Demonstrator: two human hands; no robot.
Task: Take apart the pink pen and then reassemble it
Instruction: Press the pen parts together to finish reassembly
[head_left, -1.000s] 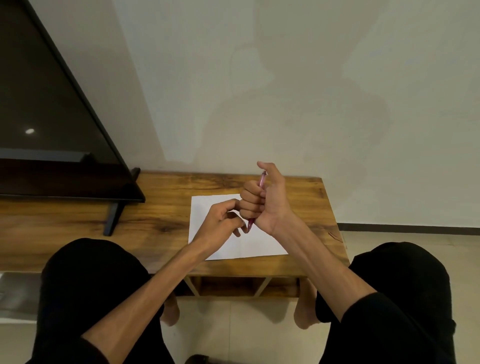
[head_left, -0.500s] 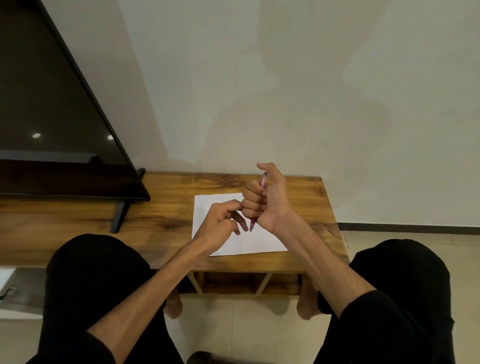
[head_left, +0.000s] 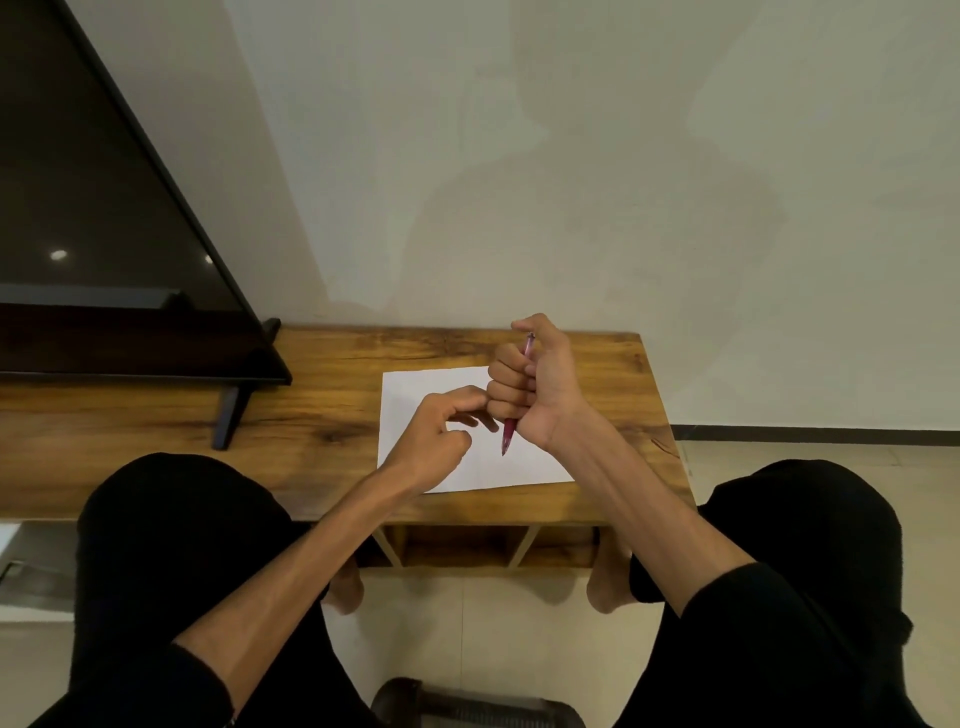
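My right hand (head_left: 540, 389) grips the pink pen (head_left: 508, 435) in a fist above the white paper (head_left: 524, 462). The pen stands nearly upright, its pointed tip down below the fist and its top end poking out by the thumb. The fist hides the middle of the barrel. My left hand (head_left: 441, 428) hovers just left of the pen's tip with loosely curled fingers. Its index finger reaches toward the right fist's knuckles. I see nothing between its fingers, and they do not touch the pen.
The paper lies on a low wooden table (head_left: 322, 415) against a pale wall. A dark TV screen (head_left: 93, 249) on a black stand occupies the table's left part. My knees in black cloth flank the table's front edge; tiled floor lies below.
My left hand's fingers were at the pen's tip a second ago; they have come off it and drawn slightly left. The right fist keeps the pen in about the same place.
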